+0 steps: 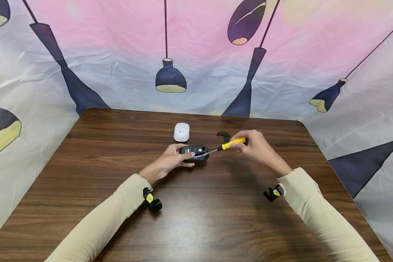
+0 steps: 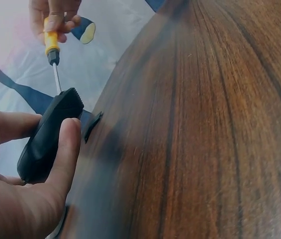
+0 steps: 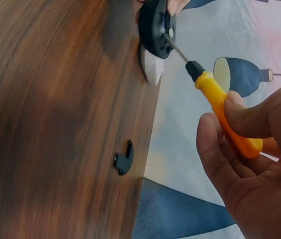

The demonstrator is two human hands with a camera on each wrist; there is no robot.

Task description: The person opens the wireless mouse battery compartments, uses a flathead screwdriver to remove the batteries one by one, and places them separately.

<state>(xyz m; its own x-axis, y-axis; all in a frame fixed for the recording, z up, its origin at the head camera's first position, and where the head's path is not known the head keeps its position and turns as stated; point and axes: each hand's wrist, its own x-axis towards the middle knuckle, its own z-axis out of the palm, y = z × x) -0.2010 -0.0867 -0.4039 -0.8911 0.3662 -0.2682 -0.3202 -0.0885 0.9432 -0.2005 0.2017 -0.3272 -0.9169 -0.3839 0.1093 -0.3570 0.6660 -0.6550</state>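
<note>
My left hand (image 1: 171,160) grips a black computer mouse (image 1: 192,149) by its sides, its underside turned up with the battery bay uncovered. Inside the bay sits a dark blue battery (image 1: 199,155). A yellow-handled screwdriver (image 1: 233,143) is pinched between thumb and fingers of my right hand (image 1: 256,146). Its metal tip meets the bay at the mouse's right end. In the right wrist view the screwdriver's black collar and thin shaft (image 3: 180,52) slant toward the mouse. Just behind the right hand, a curved black cover piece (image 1: 223,136) lies on the table.
A white mouse (image 1: 181,132) stands on the wooden table (image 1: 196,225) behind the black one. A printed cloth (image 1: 127,65) hangs along the table's far edge and sides. Each wrist carries a small black camera (image 1: 155,205) on a strap.
</note>
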